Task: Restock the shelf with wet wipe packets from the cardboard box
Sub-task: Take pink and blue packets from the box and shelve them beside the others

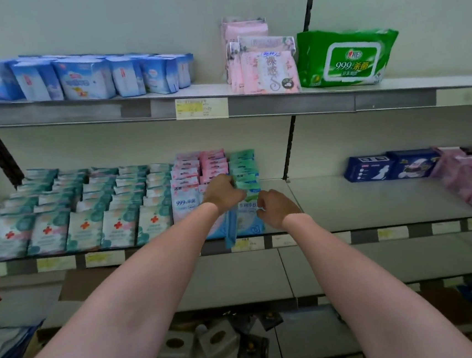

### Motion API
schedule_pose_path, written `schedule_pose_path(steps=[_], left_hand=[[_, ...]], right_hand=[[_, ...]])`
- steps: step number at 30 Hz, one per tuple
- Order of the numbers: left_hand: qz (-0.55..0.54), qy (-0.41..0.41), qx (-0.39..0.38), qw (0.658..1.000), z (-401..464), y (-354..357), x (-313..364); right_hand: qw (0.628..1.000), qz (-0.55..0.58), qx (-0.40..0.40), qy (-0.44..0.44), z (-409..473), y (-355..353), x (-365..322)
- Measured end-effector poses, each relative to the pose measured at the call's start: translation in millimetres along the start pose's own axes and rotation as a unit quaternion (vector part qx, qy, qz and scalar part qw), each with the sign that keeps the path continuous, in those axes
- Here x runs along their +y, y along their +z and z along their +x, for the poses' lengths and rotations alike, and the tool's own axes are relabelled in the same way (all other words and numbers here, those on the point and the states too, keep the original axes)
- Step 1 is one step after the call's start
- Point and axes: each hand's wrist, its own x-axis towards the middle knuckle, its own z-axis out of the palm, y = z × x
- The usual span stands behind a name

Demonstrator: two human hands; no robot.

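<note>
Both my arms reach to the middle shelf (375,203). My left hand (223,191) grips a bundle of blue and green wet wipe packets (248,215) at the front of the green row (243,163); one blue packet (231,228) hangs down over the shelf edge. My right hand (276,206) is curled at the right side of the same packets, pinching their edge. Rows of teal red-cross packets (82,216) and pink packets (188,177) fill the shelf to the left. The cardboard box is not in view.
The top shelf holds blue packs (84,78), pink packs (264,66) and a large green wipes pack (347,58). Dark blue and purple packs (418,167) sit at the right of the middle shelf. A lower shelf (295,271) lies below, with small boxes (216,342) near the floor.
</note>
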Motion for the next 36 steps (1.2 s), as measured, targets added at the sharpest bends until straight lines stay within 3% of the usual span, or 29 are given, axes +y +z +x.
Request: schedule_pose_path(steps=[8, 16, 23, 26, 31, 36], left_hand=[[0.017, -0.028, -0.042, 0.999, 10, 20, 8], [0.022, -0.069, 0.038, 0.997, 21, 21, 6], [-0.029, -0.091, -0.093, 0.991, 19, 5, 14], [0.023, -0.085, -0.07, 0.994, 21, 7, 8], [0.219, 0.031, -0.008, 0.975, 26, 24, 0], [0.233, 0.041, -0.033, 0.971, 28, 40, -4]], right_hand=[[0.997, 0.039, -0.011, -0.06, 25, 0, 13], [0.994, 0.068, -0.04, -0.076, 40, 4, 14], [0.992, 0.086, -0.053, -0.079, 48, 4, 10], [0.991, 0.1, -0.051, -0.072, 46, 1, 8], [0.992, 0.103, -0.046, -0.049, 40, 2, 15], [0.995, 0.087, -0.045, -0.019, 31, 2, 31]])
